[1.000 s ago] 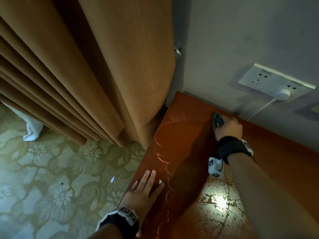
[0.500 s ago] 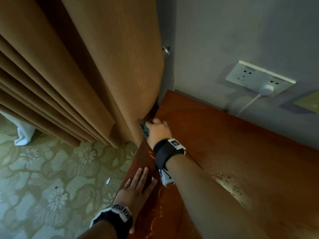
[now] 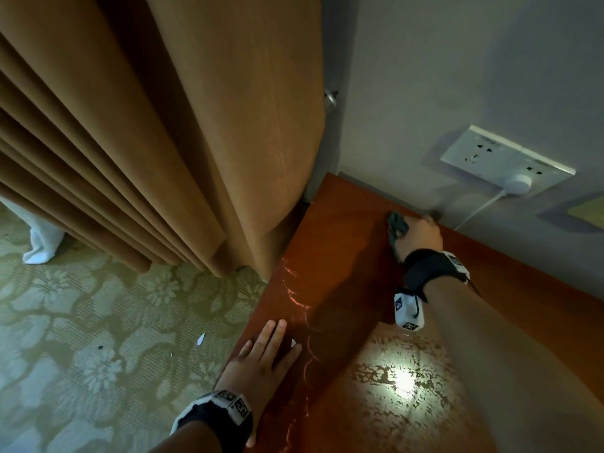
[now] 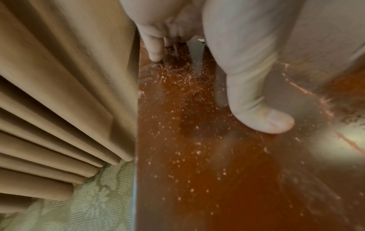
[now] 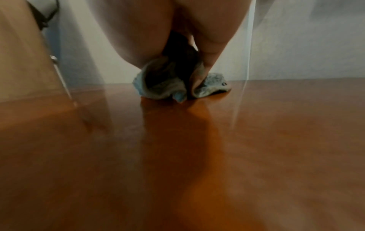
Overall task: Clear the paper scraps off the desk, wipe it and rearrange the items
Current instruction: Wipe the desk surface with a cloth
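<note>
The right arm reaches forward across the desk (image 3: pixel 343 256) to its back edge, close to the grey wall (image 3: pixel 457 76). The right hand (image 3: pixel 420 235) is curled, knuckles up, round a bunched cloth (image 3: pixel 397 225) and presses it onto the desk top. The left hand (image 3: pixel 264 358) lies palm down at the desk's left edge, fingers straight and slightly spread, gripping nothing; its thumb (image 4: pixel 262 118) rests on the surface.

The cloth is soft, nubbly, blue-grey and crumpled into folds. The desk is glossy reddish-brown wood, marked with thin curved streaks, scattered pale specks and a bright mottled reflection of a lamp. A tiny white paper scrap (image 3: pixel 293 343) lies on the desk just beside the left fingers; another scrap (image 3: pixel 200 340) lies on the carpet (image 3: pixel 81 322), which is pale green with a floral pattern.

A heavy tan curtain (image 3: pixel 163 125) hangs in deep pleats against the desk's far left corner. On the wall a white socket panel (image 3: pixel 503 161) holds a round white plug (image 3: pixel 518 184), its cable running down near the right hand.
</note>
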